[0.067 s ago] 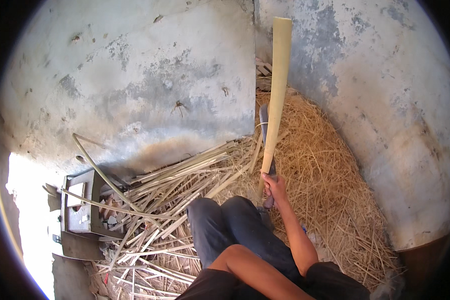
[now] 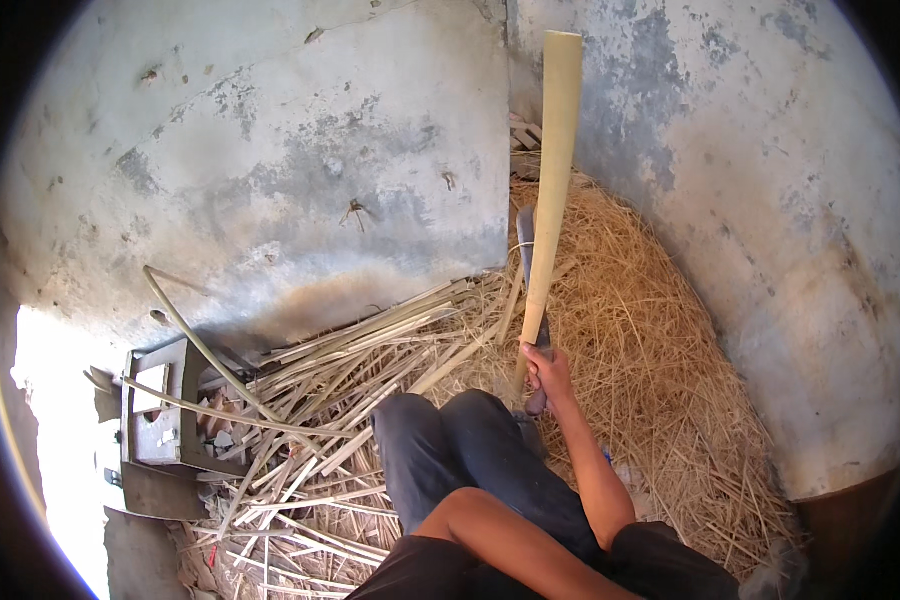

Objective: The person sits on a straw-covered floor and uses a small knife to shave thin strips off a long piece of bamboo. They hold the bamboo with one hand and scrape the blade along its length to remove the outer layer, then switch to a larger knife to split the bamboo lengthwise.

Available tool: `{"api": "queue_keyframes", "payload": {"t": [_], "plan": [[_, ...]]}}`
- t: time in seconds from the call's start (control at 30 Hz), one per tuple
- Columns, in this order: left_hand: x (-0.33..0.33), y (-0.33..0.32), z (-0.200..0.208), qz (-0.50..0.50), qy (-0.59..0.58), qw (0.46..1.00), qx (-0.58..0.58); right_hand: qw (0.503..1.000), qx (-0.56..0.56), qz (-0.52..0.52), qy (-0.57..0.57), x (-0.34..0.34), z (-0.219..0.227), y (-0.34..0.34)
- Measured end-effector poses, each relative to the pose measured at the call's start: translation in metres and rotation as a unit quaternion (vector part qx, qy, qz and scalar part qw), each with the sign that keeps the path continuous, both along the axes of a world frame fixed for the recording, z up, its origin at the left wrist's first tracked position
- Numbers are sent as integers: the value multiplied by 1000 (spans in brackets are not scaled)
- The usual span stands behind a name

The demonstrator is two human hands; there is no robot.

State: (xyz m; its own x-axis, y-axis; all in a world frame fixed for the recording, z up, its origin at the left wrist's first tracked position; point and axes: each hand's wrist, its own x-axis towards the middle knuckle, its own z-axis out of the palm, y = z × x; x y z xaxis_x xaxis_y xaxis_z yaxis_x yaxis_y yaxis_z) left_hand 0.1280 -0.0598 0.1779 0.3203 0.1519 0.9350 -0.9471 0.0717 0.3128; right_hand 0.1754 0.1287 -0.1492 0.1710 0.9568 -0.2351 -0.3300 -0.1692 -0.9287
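Observation:
My right hand [image 2: 548, 376] is closed around the narrow lower end of a long, pale yellow bamboo strip [image 2: 556, 150]. The strip stands almost upright in front of me and looks broader toward its top. Close behind it rises a dark, long-bladed knife [image 2: 526, 232], partly covered by the strip. A brown handle end shows just below my right hand; whether my fingers also wrap it I cannot tell. A thin pale loop crosses the blade. My left forearm [image 2: 530, 550] lies across my lap toward the lower edge, and its hand is out of the picture.
Split bamboo strips [image 2: 370, 345] lie scattered to the left of my knees. A heap of straw-like shavings [image 2: 630, 330] fills the right side up to the wall. At the left stands a worn box [image 2: 175, 400] with a long curved strip [image 2: 200, 345] over it. Stained walls [image 2: 270, 150] meet ahead.
The bamboo strip has shifted very slightly to the left; my right hand keeps its grip.

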Motion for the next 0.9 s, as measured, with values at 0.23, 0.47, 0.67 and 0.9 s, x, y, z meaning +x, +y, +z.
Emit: {"api": "queue_keyframes", "payload": {"t": [0.23,0.47,0.67,0.9], "plan": [[-39,112,-35,556,102,824,-50,999,1,-42,-15,12,-7,16],[-54,272,-103,706,310,636,-25,999,16,4,-43,8,-16,27],[-44,310,-118,484,368,786,-113,927,41,-90,-361,53,-39,30],[-71,334,-127,423,336,822,-181,903,-39,-154,-400,123,110,-18]]}}
